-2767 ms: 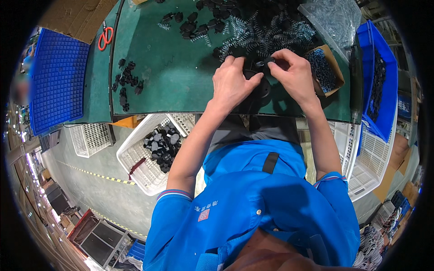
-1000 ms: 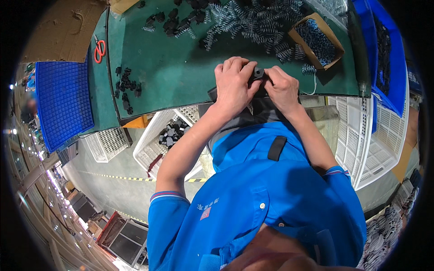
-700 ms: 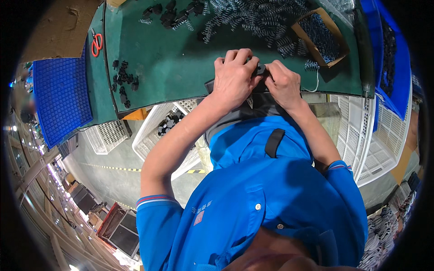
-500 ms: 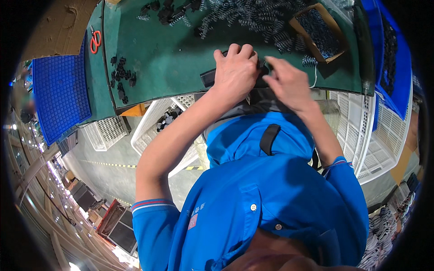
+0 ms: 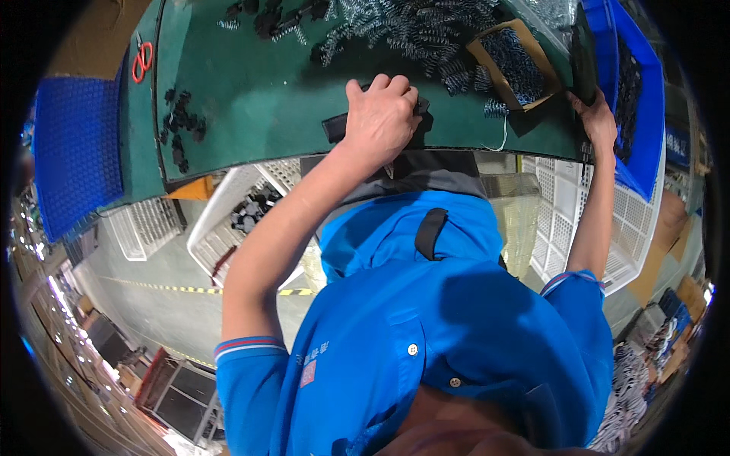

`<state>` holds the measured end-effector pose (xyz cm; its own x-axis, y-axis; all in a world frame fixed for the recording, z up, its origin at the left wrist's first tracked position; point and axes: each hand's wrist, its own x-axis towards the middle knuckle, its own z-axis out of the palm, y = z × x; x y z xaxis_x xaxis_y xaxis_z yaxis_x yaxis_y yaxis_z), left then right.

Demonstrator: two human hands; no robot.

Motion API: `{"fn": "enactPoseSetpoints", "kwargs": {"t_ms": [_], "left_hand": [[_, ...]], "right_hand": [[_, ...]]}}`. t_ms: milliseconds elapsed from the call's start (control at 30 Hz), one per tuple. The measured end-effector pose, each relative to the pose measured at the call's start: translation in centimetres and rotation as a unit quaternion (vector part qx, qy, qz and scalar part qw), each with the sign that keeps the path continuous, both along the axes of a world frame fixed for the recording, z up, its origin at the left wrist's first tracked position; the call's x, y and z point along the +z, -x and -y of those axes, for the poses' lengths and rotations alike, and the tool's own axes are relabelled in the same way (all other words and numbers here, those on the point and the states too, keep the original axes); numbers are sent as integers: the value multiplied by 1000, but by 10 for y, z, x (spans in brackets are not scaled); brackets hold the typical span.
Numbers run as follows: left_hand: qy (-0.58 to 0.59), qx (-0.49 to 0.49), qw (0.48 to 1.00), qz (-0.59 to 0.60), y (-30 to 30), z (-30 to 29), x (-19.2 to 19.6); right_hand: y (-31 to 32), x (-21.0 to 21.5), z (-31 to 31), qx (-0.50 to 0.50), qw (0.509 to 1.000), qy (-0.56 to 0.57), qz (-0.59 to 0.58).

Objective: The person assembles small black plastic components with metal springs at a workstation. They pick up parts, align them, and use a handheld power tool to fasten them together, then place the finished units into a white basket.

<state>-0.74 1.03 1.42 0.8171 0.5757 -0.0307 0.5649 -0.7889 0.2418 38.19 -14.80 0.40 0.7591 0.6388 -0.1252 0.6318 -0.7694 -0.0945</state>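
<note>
My left hand [image 5: 382, 118] is closed over a dark, blocky part [image 5: 334, 128] at the front of the green worktable [image 5: 251, 114]. The part shows on both sides of the hand, and the palm hides its middle. Far to the right, my right hand [image 5: 598, 123] is at the table's dark right edge, beside a blue bin [image 5: 646, 121] of small black parts. Its thumb lies apart from the forefinger; the other fingertips are hidden, so any grip there is unclear.
Coil springs [image 5: 411, 34] lie heaped at the back, beside a cardboard box [image 5: 475, 52] of springs. Loose black parts [image 5: 181, 121], red-handled scissors [image 5: 142, 62] and a blue grid tray [image 5: 80, 152] are leftward. White crates [image 5: 137, 228] stand below.
My right hand has left the space beside the dark part and moved right to the table's edge. My left hand stays on the part. The whole view has shifted slightly.
</note>
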Motion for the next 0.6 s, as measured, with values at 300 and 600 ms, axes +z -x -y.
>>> {"fn": "enactPoseSetpoints", "kwargs": {"t_ms": [300,600], "left_hand": [[7,13,1000,-5,5,4,-5],[17,7,1000,9,6,1,-4]], "right_hand": [[76,54,-10,85,597,-595,-532],[246,97,-122,165,502,-718,-454]]}}
